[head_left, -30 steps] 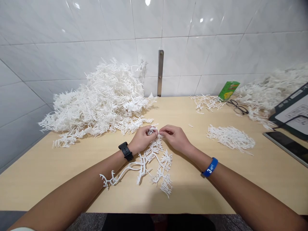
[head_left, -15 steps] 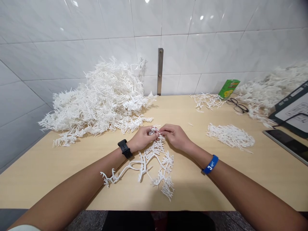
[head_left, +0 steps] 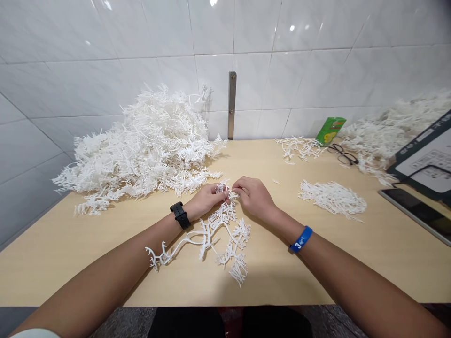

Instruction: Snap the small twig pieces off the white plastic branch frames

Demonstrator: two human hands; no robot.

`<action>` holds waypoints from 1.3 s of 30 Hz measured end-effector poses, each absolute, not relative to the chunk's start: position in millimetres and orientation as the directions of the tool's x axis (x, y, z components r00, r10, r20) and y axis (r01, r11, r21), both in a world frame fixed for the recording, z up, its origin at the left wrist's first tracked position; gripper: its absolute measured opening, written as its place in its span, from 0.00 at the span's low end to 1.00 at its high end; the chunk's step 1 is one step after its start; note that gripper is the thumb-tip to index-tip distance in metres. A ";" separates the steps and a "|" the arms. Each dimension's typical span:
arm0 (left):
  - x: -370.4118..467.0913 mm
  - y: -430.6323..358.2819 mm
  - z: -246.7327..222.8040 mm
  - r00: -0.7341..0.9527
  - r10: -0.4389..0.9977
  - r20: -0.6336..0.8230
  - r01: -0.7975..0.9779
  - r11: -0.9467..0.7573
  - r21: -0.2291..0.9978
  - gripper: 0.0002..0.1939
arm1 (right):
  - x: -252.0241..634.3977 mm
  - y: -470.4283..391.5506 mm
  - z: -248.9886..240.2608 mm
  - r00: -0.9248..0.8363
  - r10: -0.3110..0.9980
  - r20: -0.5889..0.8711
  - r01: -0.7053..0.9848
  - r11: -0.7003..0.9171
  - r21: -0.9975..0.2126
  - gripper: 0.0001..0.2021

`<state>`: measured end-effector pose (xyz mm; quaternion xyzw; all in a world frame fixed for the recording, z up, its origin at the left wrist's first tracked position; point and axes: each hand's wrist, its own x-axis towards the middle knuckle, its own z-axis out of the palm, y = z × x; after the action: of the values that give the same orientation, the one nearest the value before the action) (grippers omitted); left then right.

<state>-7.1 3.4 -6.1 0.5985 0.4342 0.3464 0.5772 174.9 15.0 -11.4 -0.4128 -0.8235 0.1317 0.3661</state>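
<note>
My left hand (head_left: 205, 201), with a black watch on the wrist, is closed on a white branched plastic sprig (head_left: 225, 213). Beside it my right hand (head_left: 254, 196) pinches at the sprig's upper end, thumb and forefinger pressed together; a blue band is on that wrist. From the hands the sprig trails down the table toward me, its thicker bare stems (head_left: 206, 237) and fine twig clusters spread between my forearms. What exactly sits between the right fingertips is too small to make out.
A tall heap of white sprigs (head_left: 141, 145) leans on the tiled wall at left. To the right lie a small pile of white pieces (head_left: 333, 199), loose sprigs (head_left: 299, 148), a green box (head_left: 330, 131), eyeglasses (head_left: 343, 155), a phone (head_left: 419, 211) and a dark-framed board (head_left: 430, 159).
My right hand has shifted slightly and its fingers have curled in more. The sprig's upper end has moved a little in my left hand. The whole view has drifted slightly.
</note>
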 end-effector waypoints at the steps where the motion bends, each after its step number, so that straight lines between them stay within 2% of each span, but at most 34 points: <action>1: -6.4 2.9 -5.5 0.378 0.922 -0.084 0.122 0.040 0.992 0.18 | 174.4 15.1 -11.6 -0.381 0.785 0.489 0.589 0.614 -0.526 0.09; 9: -4.2 2.3 -5.3 0.320 0.947 -0.031 0.211 -0.039 0.977 0.17 | 169.8 13.4 -13.3 -0.313 0.831 0.460 0.625 0.545 -0.559 0.09; 15: -6.0 3.5 -10.5 0.192 0.976 0.104 0.290 -0.157 0.944 0.15 | 169.4 11.4 -15.0 -0.322 0.831 0.453 0.489 0.556 -0.672 0.06; 23: -4.7 1.7 -10.7 0.090 0.991 0.100 0.287 -0.122 0.950 0.16 | 166.4 8.9 -14.1 -0.310 0.841 0.443 0.422 0.540 -0.728 0.06; 34: -4.4 1.2 -7.3 0.213 0.968 0.132 0.323 -0.197 0.926 0.12 | 169.3 9.3 -15.3 -0.368 0.839 0.401 0.432 0.536 -0.725 0.07; 36: -4.8 2.3 -8.5 0.234 0.961 0.150 0.331 -0.224 0.916 0.12 | 170.0 11.5 -16.2 -0.355 0.859 0.369 0.396 0.496 -0.773 0.07; 39: -4.3 1.4 -9.7 0.240 0.949 0.204 0.365 -0.283 0.887 0.12 | 169.8 17.2 -20.4 -0.363 0.905 0.221 0.225 0.315 -0.922 0.07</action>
<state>-4.3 1.4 -9.7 0.6959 0.4719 0.3966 0.3685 169.8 17.2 -20.4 -0.4000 -0.7062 0.4273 0.3984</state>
